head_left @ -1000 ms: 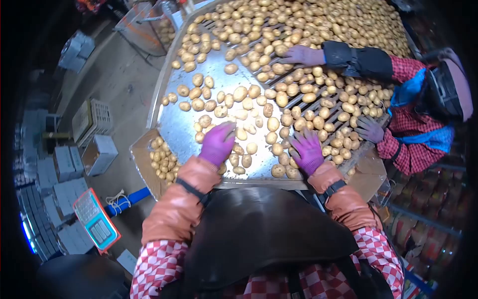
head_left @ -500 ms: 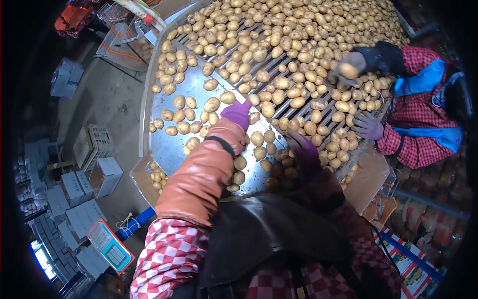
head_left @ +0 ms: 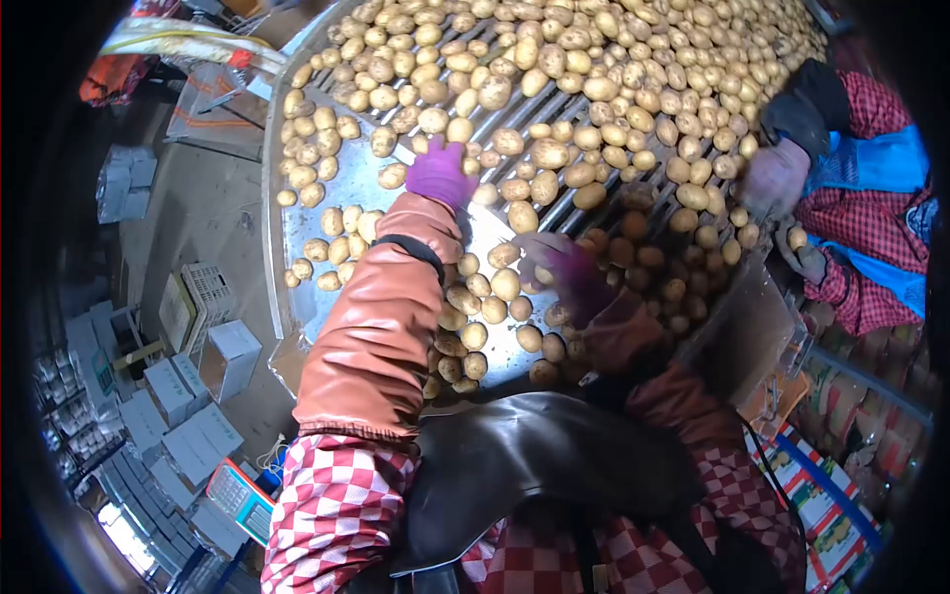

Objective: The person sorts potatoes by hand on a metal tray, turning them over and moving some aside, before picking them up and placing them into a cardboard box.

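My left hand [head_left: 440, 176], in a purple glove, reaches over the bare metal plate [head_left: 368, 178] where it meets the slatted grate [head_left: 569, 213]. Its fingers look apart, with potatoes [head_left: 459, 130] just beyond them, and nothing shows in its grip. My right hand [head_left: 566, 265], also purple-gloved, is low over the near edge of the grate. Motion blurs its fingers, so whether they hold anything cannot be told. A small cluster of potatoes [head_left: 506, 284] lies on the plate between my forearms.
A heap of potatoes [head_left: 653, 59] covers the far grate. At the right, a co-worker's gloved hand [head_left: 777, 178] is over the grate edge; their other hand [head_left: 804, 259] is nearer me. Boxes [head_left: 230, 361], a crate [head_left: 205, 292] and a scale [head_left: 240, 500] stand at left.
My left hand has moved up and left. My right hand has shifted left, and more potatoes lie on the plate near me. The co-worker's hands have drawn back toward the right.
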Motion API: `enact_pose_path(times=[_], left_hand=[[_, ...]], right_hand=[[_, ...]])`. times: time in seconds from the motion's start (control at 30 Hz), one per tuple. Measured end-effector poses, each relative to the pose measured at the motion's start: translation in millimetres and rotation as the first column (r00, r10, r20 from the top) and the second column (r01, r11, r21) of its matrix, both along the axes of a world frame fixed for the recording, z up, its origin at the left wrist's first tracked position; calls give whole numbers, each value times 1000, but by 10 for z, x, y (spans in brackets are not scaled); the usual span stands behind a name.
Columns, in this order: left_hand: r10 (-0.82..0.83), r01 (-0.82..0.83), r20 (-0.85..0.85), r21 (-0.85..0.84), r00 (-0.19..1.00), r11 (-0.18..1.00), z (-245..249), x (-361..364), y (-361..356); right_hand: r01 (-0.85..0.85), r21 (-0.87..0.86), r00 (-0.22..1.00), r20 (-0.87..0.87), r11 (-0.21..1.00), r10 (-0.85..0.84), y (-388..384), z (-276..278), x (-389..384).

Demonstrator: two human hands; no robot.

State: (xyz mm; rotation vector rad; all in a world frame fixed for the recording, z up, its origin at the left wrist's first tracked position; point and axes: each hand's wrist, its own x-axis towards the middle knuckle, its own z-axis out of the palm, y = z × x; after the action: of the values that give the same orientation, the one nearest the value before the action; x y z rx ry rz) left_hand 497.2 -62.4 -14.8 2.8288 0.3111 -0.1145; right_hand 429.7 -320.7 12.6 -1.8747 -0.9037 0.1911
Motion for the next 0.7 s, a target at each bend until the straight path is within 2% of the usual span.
enact_pose_path(times=[0.1,0.2,0.23,0.3,0.33,0.4,0.43,0.47,0.5,0.53,0.57,0.6,0.63,0.67,0.7], left_hand=[[-29,39,-114,84,993,996,-44,96,78],[58,-36,-184,120,981,992,-5,3,-5],[48,-27,-174,121,983,992,-20,-36,5],[26,-7,-161,118,987,993,-100,-156,94],[-18,21,-58,55,998,998,-113,-199,195],[-9,6,-42,-83,999,997,-60,-177,353],[-1,-4,-36,-153,999,988,-35,-197,434],[26,-34,-27,-353,999,935,-46,-167,562],[87,-83,-17,-534,996,842,60,-242,569],[243,-150,-15,-822,970,550,72,-370,477],[377,-148,-78,-976,923,161,105,-547,325],[276,-143,-165,-985,947,-98,154,-784,215],[160,-153,-220,-925,962,-349,290,-1050,79],[125,-255,-397,-769,909,-587,581,-1246,-211],[43,-313,-544,-543,838,-779,820,-1427,-511]], right_hand=[[134,10,954,-272,991,-126,347,15,232],[226,-266,971,133,937,-197,764,-47,438],[188,-459,982,110,868,-155,937,-33,467],[81,-781,995,32,620,-90,1234,15,478],[94,-789,995,48,607,-92,1302,-97,474],[127,-797,992,98,591,-81,1462,-287,555],[97,-774,995,60,626,-80,1418,-297,611],[82,-645,997,54,760,-62,1306,-356,636],[65,-496,998,53,866,-44,1184,-441,657],[176,-295,972,-99,939,-213,1101,-389,632],[316,-102,900,-283,943,-332,1005,-267,551],[359,112,927,-158,927,-340,845,-137,441],[332,175,941,3,927,-338,703,214,269],[306,160,944,79,939,-321,658,381,51],[279,145,941,155,949,-300,623,480,-180]])
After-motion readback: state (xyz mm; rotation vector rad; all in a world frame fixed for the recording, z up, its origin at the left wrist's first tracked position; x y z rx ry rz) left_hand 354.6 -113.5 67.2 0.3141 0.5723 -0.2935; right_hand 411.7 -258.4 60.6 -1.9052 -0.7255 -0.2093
